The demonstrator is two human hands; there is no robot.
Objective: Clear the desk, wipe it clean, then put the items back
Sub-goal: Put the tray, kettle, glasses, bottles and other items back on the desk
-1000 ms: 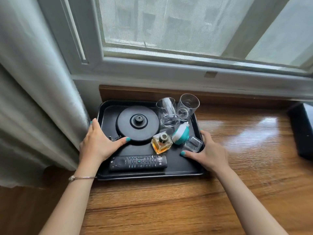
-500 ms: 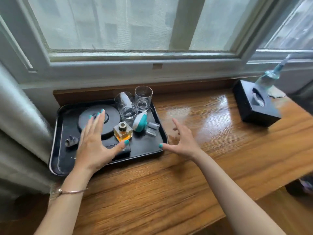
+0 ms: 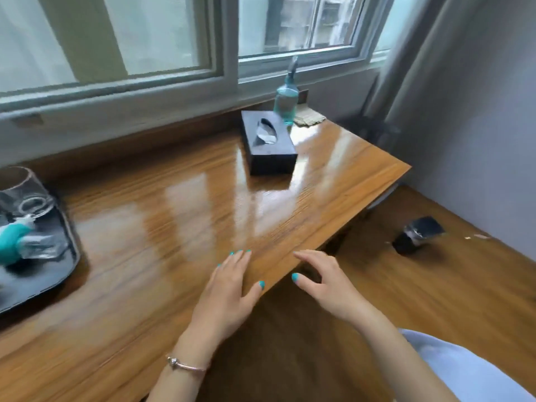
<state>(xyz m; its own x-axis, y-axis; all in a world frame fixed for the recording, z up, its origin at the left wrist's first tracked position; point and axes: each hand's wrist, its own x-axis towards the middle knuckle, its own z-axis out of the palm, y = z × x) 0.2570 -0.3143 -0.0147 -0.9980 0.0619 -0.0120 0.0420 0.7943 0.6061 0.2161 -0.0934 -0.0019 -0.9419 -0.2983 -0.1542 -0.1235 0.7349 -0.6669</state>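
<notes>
Glossy brown wooden worktop (image 3: 179, 216) runs under a wide window, smeared by motion blur. At the far left, a black tray (image 3: 62, 265) is cut off by the frame edge; on it a clear drinking glass (image 3: 24, 192) and a teal rounded object (image 3: 13, 237) are too blurred to identify. Far right stand a black rectangular tissue box (image 3: 268, 143) and a pale blue spray bottle (image 3: 286, 101), with a beige cloth (image 3: 309, 117) beside it. Left hand (image 3: 229, 294) lies flat with straight fingers at the near worktop edge; right hand (image 3: 327, 282) hovers past the edge, loosely spread, holding nothing.
</notes>
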